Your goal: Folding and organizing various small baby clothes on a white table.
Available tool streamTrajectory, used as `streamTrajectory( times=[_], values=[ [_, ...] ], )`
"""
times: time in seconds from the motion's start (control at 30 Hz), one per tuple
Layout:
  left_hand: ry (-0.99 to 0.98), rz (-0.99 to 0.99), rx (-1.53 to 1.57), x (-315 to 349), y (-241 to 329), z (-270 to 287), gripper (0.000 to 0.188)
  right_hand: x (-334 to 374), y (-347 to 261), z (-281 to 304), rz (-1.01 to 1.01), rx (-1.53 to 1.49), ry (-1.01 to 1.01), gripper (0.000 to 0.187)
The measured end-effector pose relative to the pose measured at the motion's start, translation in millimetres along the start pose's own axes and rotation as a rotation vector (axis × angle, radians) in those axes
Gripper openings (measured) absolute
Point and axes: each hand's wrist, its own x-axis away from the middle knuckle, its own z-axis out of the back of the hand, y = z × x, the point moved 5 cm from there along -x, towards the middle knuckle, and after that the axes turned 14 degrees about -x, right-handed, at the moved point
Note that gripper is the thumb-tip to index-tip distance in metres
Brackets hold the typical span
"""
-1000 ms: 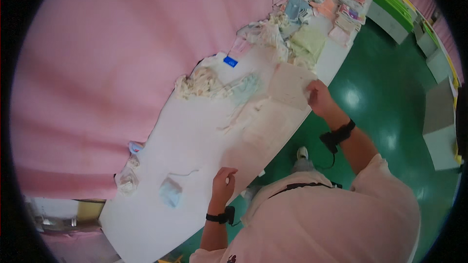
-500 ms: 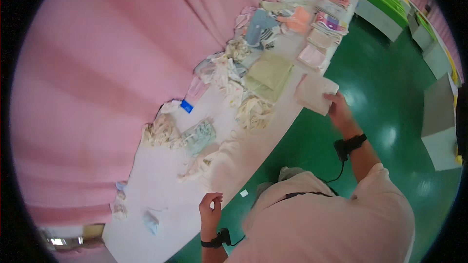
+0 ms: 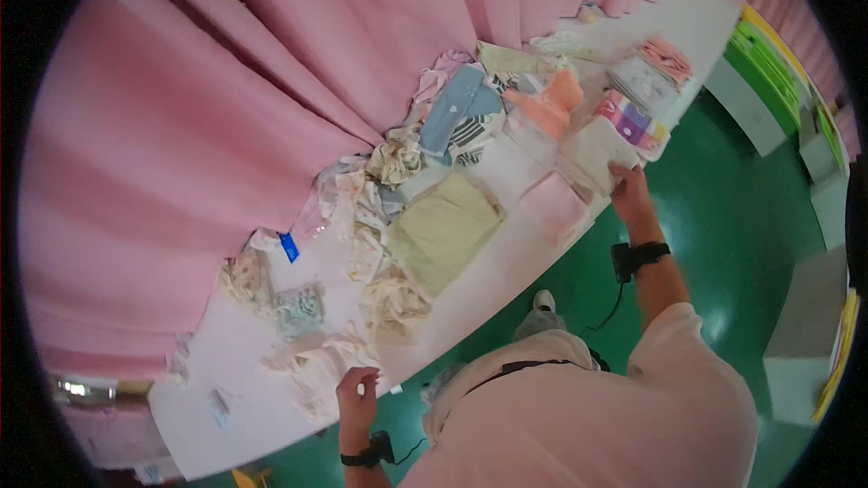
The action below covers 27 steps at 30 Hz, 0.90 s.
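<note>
At the table's right edge, my right hand (image 3: 628,183) grips the near corner of a folded cream cloth (image 3: 601,152). The cloth lies flat over or against a row of folded pieces, between a pink folded cloth (image 3: 553,203) and a purple, white and orange one (image 3: 631,119). My left hand (image 3: 357,395) hovers low by the table's front edge, fingers curled in toward the thumb, nothing visible in them. Closest to it is a crumpled cream garment (image 3: 321,363). A green folded cloth (image 3: 445,230) is spread in mid-table.
Crumpled clothes, among them a blue-grey garment (image 3: 452,110) and an orange garment (image 3: 553,101), line the white table (image 3: 212,447) beside a pink curtain (image 3: 298,54). Folded coral and white pieces (image 3: 665,61) lie far right. Low white units (image 3: 800,334) stand across the green floor.
My right hand has carried the folded cream cloth from over the table's edge onto the row of folded pieces. The view has shifted along the table; my left hand stays curled.
</note>
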Motion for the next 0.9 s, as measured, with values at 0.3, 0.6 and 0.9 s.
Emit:
streamTrajectory(
  times=[0.3, 0.6, 0.9],
  values=[
    [-0.092, 0.061, -0.075, -27, 99, -61, 0.025, -58, 20, 38, 0.320, 0.891, 0.097, 0.068],
    [-0.173, 0.119, 0.059, -63, 88, -80, 0.023, -46, 15, -14, 0.710, 1.703, -0.199, 0.046],
    [-0.317, -0.118, 0.075, -115, 91, -100, 0.028, -29, 68, -114, 0.566, 1.393, -0.630, 0.045]
  ],
)
